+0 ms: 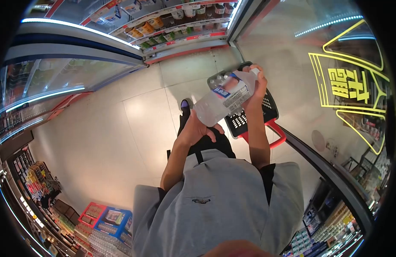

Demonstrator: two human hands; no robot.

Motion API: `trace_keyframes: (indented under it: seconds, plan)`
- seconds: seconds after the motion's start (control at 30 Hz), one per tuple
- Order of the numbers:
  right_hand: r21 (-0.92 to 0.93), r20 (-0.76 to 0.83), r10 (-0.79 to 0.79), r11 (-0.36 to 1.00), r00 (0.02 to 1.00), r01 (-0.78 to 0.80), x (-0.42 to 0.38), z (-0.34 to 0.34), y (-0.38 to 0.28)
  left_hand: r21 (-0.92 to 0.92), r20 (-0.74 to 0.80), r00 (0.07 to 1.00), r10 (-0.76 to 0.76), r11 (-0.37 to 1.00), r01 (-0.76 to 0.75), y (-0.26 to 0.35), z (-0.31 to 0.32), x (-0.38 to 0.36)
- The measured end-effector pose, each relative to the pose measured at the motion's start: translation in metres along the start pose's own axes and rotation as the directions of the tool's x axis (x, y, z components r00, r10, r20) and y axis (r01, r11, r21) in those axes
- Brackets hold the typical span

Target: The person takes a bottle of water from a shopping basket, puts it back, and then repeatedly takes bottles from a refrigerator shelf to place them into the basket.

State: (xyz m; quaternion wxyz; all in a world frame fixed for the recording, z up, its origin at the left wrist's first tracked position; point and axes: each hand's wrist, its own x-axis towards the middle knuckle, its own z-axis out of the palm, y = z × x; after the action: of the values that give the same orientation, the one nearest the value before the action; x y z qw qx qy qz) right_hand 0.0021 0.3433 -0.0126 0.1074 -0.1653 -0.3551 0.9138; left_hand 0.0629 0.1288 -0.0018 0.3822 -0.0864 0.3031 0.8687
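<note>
A large clear plastic bottle point(226, 97) with a white cap and a blue, white and pink label is tilted in front of me. Around its upper part, near the cap, my right hand point(257, 85) is closed. At the lower end, my left hand point(200, 129) cups the base, thumb on one side and fingers on the other. Below the bottle stands a black shopping basket point(266, 112) with a red handle point(279, 136). Several bottles point(218, 80) with pale caps show inside it, partly hidden by the held bottle.
Lit refrigerated shelves point(181, 34) with packaged goods lie ahead. A glass door point(348, 77) with yellow markings stands on my right, its dark frame point(331, 177) running past my elbow. More glass cooler doors point(48, 85) line the left. Stacked drinks point(112, 220) stand behind on the left.
</note>
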Motion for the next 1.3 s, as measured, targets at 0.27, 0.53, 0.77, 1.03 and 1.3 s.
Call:
trace_keyframes:
  seconds: [0.27, 0.53, 0.77, 1.03, 1.3]
  plan:
    - [-0.021, 0.203, 0.157, 0.987, 0.967, -0.156, 0.006, 0.103, 0.043, 0.752, -0.069, 0.799, 0.597, 0.557, -0.352, 0.051, 0.003, -0.026]
    - [-0.183, 0.27, 0.086, 0.982, 0.959, -0.036, 0.053, 0.214, 0.061, 0.894, 0.021, 0.758, 0.652, 0.328, -0.307, 0.146, -0.026, -0.017]
    - [-0.209, 0.356, 0.039, 0.977, 0.934, 0.04, 0.078, 0.272, 0.065, 0.782, 0.042, 0.736, 0.675, 0.437, -0.445, 0.21, -0.032, -0.013]
    - [-0.184, 0.302, 0.022, 0.982, 0.953, 0.036, 0.105, 0.284, 0.062, -0.119, 0.001, 0.985, 0.17, 0.978, -0.169, 0.255, -0.039, 0.0]
    - [-0.209, 0.419, -0.006, 0.972, 0.908, 0.102, 0.13, 0.3, 0.052, -0.575, 0.259, 0.964, 0.054, 0.811, 0.109, 0.271, -0.039, 0.025]
